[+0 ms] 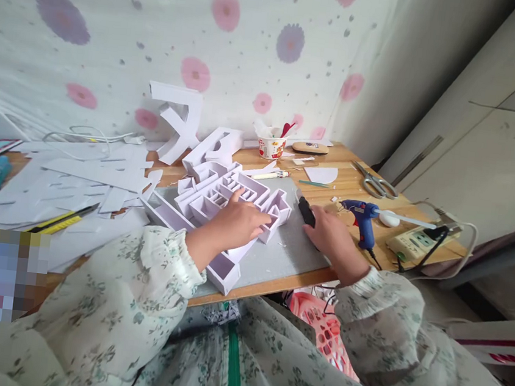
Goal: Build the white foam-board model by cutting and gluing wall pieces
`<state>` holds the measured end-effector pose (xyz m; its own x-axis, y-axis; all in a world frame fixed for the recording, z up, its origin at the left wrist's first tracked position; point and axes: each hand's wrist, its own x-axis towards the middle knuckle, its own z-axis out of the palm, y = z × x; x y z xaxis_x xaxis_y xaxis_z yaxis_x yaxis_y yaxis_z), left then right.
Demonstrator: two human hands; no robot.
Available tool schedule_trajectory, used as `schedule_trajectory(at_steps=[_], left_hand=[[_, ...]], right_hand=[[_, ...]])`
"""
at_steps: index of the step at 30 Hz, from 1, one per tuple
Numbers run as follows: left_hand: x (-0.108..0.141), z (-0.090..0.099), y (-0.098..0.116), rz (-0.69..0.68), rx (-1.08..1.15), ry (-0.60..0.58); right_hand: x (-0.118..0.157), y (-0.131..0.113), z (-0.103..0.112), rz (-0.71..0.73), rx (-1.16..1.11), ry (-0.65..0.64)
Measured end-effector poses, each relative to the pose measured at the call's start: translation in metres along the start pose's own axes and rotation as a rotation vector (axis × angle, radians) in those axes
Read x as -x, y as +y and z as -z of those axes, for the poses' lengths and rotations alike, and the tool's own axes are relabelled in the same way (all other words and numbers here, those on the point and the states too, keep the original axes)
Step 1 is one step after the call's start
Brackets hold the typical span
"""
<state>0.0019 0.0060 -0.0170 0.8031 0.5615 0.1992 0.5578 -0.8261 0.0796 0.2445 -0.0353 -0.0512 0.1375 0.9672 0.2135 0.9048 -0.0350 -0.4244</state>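
The left hand [240, 223] rests palm down over the white form [204, 211], its fingers loosely spread and bent, the thumb side toward the far edge; the fingertips touch or lie just over the thin walls, and whether they press on one cannot be told. The form, a hollow piece divided into many narrow compartments, lies under and around this hand, on the grey mat [277, 266], its near end jutting toward the body below the wrist. The right hand [329, 237] is closed around the black handle of a cutter [305, 210], whose tip points away from the body, toward the far side of the mat; the two hands are apart, with mat between them. Just right of the right hand stands a blue glue gun [361, 219], and beyond it a power strip [418, 240]. Farther out from that hand lie scissors [380, 187] and a white half-round piece [321, 174]. Past the left hand are a pen [271, 175], a tub [271, 146] and a tall white shape [180, 120]. Left of the left hand, sheets [89, 172] and a yellow knife [64, 220] lie on the desk [294, 278].
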Motion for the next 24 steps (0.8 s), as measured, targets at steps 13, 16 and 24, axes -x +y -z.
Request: schedule_trajectory(at_steps=[13, 16, 24], left_hand=[[-0.001, 0.001, -0.007, 0.019, 0.181, 0.141], [-0.001, 0.001, -0.007, -0.003, 0.193, 0.128], [-0.004, -0.003, -0.009, -0.012, 0.224, 0.134]], right_hand=[[0.098, 0.015, 0.032, -0.042, -0.834, -0.263], [0.105, 0.016, 0.035, -0.052, -0.802, -0.373], [0.095, 0.013, 0.052, 0.179, -0.105, -0.313]])
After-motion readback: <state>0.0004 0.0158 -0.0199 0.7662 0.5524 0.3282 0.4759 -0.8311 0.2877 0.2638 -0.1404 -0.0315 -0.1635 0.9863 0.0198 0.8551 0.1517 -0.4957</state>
